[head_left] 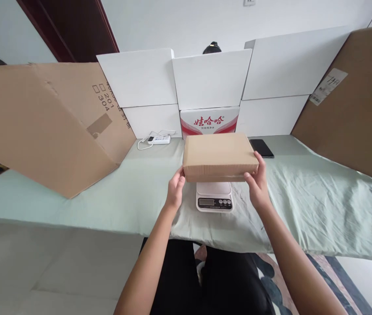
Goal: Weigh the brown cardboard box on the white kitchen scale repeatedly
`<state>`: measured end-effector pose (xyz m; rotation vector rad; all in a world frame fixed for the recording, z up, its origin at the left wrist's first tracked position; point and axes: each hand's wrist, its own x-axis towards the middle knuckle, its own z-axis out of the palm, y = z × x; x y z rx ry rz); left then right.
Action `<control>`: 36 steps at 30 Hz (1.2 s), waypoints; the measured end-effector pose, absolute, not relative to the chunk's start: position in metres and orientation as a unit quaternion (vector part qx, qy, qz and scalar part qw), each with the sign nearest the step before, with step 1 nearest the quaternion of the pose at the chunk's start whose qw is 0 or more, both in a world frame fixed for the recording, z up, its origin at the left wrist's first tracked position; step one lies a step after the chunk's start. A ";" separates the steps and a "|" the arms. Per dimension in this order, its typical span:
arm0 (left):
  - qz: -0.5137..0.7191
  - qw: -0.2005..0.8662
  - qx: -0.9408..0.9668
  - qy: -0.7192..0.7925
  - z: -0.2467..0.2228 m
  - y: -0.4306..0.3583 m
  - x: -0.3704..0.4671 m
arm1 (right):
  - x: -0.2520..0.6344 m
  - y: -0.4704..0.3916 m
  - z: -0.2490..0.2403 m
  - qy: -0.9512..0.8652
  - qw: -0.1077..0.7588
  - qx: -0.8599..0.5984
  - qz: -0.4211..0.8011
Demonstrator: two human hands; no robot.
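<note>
A closed brown cardboard box (219,151) is gripped between my two hands over a white digital kitchen scale (215,192). My left hand (175,189) holds the box's near left corner. At the near right corner, my right hand (257,181) has its thumb on the front face and fingers along the side. The box covers the back of the scale's platform; whether it touches the platform I cannot tell. The scale's small display and round buttons face me, and no digits can be read on it.
A white power strip (159,139) with a cable lies back left, and a black phone (261,148) lies behind the box to the right. White boxes (210,83) form a wall at the back. Large cardboard panels (51,118) flank the green cloth (140,188) on both sides.
</note>
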<state>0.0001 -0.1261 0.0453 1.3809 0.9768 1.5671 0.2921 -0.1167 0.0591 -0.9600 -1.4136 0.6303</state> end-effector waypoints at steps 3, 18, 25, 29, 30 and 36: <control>0.623 0.405 0.544 0.390 0.058 -0.092 -0.003 | 0.286 -0.086 0.081 -0.631 0.612 -0.403 0.253; 0.561 0.432 0.535 0.462 0.017 -0.008 0.013 | 0.279 0.011 0.011 -0.568 0.632 -0.456 0.264; 0.564 0.436 0.510 0.482 0.010 0.001 0.013 | 0.277 0.008 0.016 -0.564 0.627 -0.466 0.267; 0.565 0.437 0.502 0.488 0.006 0.003 0.012 | 0.276 0.008 0.016 -0.564 0.629 -0.463 0.268; 0.563 0.437 0.501 0.491 0.006 0.003 0.012 | 0.275 0.008 0.016 -0.562 0.631 -0.462 0.271; 0.556 0.432 0.504 0.500 0.007 0.001 0.012 | 0.275 0.010 0.012 -0.550 0.634 -0.466 0.281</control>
